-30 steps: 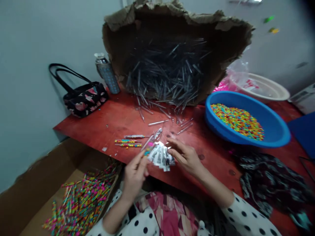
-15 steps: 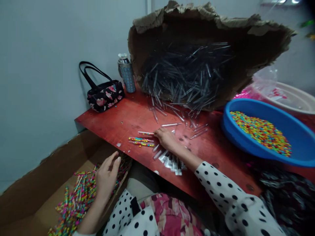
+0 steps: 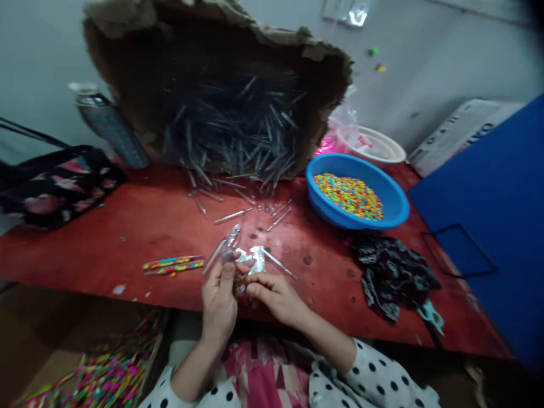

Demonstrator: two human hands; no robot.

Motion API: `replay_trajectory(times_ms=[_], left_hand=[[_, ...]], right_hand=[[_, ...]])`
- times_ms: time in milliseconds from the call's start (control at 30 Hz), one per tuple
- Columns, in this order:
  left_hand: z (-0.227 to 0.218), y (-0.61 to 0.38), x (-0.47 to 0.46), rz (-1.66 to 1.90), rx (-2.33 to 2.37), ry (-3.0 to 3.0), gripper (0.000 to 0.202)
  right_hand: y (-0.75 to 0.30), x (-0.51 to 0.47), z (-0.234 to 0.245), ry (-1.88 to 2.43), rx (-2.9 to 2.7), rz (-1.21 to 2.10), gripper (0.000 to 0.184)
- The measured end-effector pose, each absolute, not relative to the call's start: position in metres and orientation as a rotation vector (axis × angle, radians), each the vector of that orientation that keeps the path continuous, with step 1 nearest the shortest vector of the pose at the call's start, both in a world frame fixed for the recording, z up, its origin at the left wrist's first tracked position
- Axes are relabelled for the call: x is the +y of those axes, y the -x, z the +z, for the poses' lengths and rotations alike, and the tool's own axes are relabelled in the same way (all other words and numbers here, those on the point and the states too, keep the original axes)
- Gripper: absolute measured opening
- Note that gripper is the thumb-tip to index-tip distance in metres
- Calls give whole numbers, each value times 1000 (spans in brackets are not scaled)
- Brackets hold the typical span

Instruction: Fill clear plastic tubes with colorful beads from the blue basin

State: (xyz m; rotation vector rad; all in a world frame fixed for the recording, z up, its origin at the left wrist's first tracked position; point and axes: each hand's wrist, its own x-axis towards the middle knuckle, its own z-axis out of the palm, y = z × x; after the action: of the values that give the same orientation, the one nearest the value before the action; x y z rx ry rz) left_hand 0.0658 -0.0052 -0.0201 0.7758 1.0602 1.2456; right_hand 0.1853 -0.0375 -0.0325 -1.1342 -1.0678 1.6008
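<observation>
My left hand (image 3: 219, 300) stands upright above the table edge, gripping clear plastic tubes (image 3: 225, 249) that point up and away. My right hand (image 3: 274, 297) lies close beside it, its fingers at a crumpled silver foil strip (image 3: 257, 260). One more clear tube (image 3: 278, 263) slants to the right of the foil. Two bead-filled tubes (image 3: 172, 266) lie on the red wooden table (image 3: 127, 232) left of my hands. A torn cardboard box (image 3: 127, 73) holds many loose clear tubes, with several spilled in front of it.
A blue basin (image 3: 395, 204) of multicoloured beads and a white basin (image 3: 382, 148) stand at the back right. Dark patterned cloth (image 3: 393, 277), teal-handled scissors (image 3: 430, 316), a blue board (image 3: 488, 198), a black floral handbag (image 3: 55, 187) and a low box of filled tubes (image 3: 102, 377) surround the table.
My left hand has come up from the low box to the table edge. My right hand has moved in beside it. The view has swung left, and the foil pile no longer shows.
</observation>
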Motion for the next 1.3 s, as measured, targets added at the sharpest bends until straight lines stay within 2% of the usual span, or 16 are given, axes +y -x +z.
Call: replay_trajectory(times_ms=[133,333,400,467,567,733,833,900,967,1100,1167,1300], left_hand=[[-15,-77,-38,989,900,-558,31],[-39,-72,-77,571,796,-540,30],[-50,-66,-81,462,754,-637,29],[-57,-59,-82,382,739,-724,30],[-64,-49,-84,354,722,-745,32],[-65,-47,-88,407,713,-773,30],[-63,-55,-84,499,785,-792,31],[-61,-61,-81,517,824,-851,32],[-59,-66,-77,501,845,-934,32],[-51,-73,-72,446,876,-1128,32],[-48,-75,-70,435,890,-1213,31],[-44,-77,-68,430,901,-1296,31]], right_hand=[[-250,-77,-37,1454,-1092,1349,30],[-370,-77,-56,2044,-1411,239,26],[-392,-66,-60,2219,-1521,38,27],[-401,-56,-62,2426,-1600,-29,29],[-402,-47,-63,2652,-1656,-48,31],[-405,-42,-64,2768,-1586,-36,30],[-398,-44,-62,2688,-1538,-45,29],[-380,-50,-56,2459,-1494,-13,27],[-351,-60,-46,2133,-1443,232,25],[-285,-77,-27,1596,-1241,1069,28],[-264,-79,-23,1479,-1141,1213,28],[-254,-79,-26,1406,-1159,1192,23]])
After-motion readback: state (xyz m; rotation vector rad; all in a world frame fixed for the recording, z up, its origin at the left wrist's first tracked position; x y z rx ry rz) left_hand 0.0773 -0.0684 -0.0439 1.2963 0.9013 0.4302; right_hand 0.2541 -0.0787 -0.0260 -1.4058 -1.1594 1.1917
